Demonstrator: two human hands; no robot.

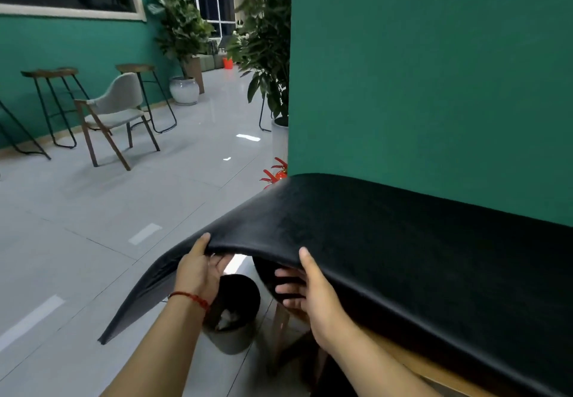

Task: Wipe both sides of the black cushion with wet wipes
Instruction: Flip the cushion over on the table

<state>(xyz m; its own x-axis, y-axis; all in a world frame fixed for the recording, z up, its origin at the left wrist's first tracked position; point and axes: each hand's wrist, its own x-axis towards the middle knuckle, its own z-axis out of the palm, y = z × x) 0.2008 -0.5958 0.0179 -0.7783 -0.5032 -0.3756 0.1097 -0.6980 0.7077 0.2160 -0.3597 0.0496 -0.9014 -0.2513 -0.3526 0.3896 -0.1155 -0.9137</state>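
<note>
At the left, the near-left corner of the cushion (387,241) hung free over the floor (77,257), lower than the rest and not supported. Just right of that corner, your left hand (198,269) gripped the near edge: the thumb lay on top of the black surface and the fingers were curled under it, so this hand was closed on the cushion. Under the raised edge, between your two hands, a dark bin (235,313) stood on the floor with something pale inside; I could not tell if it was used wipes. Your right hand (310,291) held the same near edge a little further right, also with the thumb on top and the fingers below, so it was closed on the cushion too. No wipe was visible in either hand.

The cushion was long, and its long axis ran from the near left, where you held it, to the far right along the green wall (434,71). The right part was lying on the wooden bench (418,362); only the left part was lifted and bent. Both your hands were at the left end, and the whole length went away from them to the right. In my judgement, you were about to turn the cushion over, and the turn would go around this long axis. The right hand was nearer to the resting part, so it probably would carry more weight.
</note>
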